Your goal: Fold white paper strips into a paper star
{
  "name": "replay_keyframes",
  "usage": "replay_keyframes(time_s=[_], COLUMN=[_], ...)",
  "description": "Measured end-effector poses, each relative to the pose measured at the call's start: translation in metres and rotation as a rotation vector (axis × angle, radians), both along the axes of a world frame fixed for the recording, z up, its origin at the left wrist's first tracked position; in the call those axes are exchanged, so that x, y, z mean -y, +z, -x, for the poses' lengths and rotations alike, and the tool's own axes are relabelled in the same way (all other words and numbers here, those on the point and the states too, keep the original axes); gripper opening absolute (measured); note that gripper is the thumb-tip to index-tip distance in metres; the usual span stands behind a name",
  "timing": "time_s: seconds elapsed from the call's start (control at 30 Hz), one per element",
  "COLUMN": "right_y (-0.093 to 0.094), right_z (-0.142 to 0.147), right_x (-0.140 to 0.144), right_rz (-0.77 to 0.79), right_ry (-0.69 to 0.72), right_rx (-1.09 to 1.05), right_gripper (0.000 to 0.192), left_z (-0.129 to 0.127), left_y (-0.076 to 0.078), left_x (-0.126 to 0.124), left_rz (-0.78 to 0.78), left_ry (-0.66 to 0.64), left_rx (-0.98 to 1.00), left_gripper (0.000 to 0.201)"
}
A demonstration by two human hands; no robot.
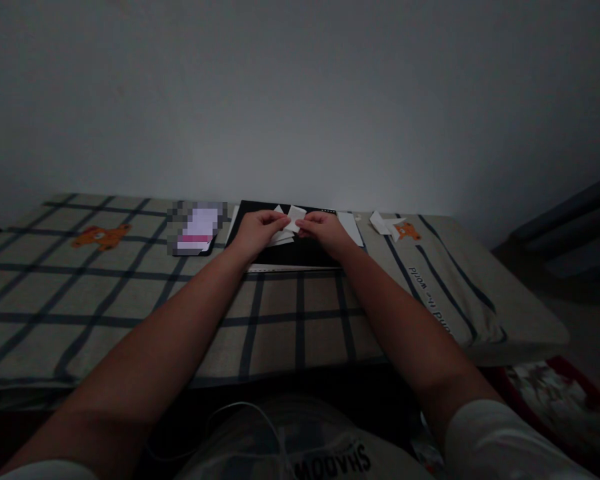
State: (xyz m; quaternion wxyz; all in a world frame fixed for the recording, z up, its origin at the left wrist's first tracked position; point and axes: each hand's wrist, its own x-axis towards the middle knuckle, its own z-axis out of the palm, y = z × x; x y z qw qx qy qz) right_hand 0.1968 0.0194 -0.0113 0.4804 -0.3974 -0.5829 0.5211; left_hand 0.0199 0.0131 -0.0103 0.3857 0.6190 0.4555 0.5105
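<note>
Between the fingertips of both hands is a small folded piece of white paper (295,217). My left hand (258,230) is closed, pinching its left side with thumb and fingers. From the right, my right hand (324,230) pinches the same paper near its lower right edge. Both hands are above a black folder or notebook (300,257), which lies flat on the cloth. More white paper (282,237) shows just under and beside the left fingers; whether it is joined to the held piece I cannot tell.
A phone (198,230) with a lit screen lies left of the black folder. White sheets (351,229) stick out at its right. Further right lie folded paper scraps (380,223). A checked cloth (220,293) covers the table, which meets a plain wall (300,100). A white cable (260,408) hangs over my lap.
</note>
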Motion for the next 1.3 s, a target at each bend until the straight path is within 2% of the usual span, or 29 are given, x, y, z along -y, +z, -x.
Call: replay_keyframes(time_s=[0.23,0.5,0.63,0.83,1.13,1.3], right_y=[0.0004,-0.0018,-0.0012,-0.0023,-0.0006,0.0003], right_z=[-0.0043,-0.0058,-0.0045,-0.0027,-0.0039,-0.0025], right_x=[0.0007,-0.0016,-0.0016,-0.0020,-0.0011,-0.0005], right_rz=[0.023,0.044,0.036,-0.064,-0.025,-0.032], right_ry=[0.049,0.088,0.041,-0.054,-0.012,-0.030], right_rx=[0.046,0.016,-0.037,0.045,0.072,0.003], right_gripper=[0.023,0.019,0.018,0.015,0.015,0.018], left_z=[0.0015,0.0036,0.0037,0.0024,0.0020,0.0030], left_y=[0.0028,0.0035,0.0031,0.0072,0.0060,0.0071], left_x=[0.0013,0.0007,-0.0010,0.0017,0.0020,0.0021], left_rz=[0.086,0.041,0.046,0.090,0.117,0.099], left_ry=[0.014,0.020,0.047,0.064,0.037,0.037], left_rx=[-0.065,-0.067,-0.036,-0.066,-0.025,-0.029], left_gripper=[0.025,0.027,0.027,0.023,0.024,0.023])
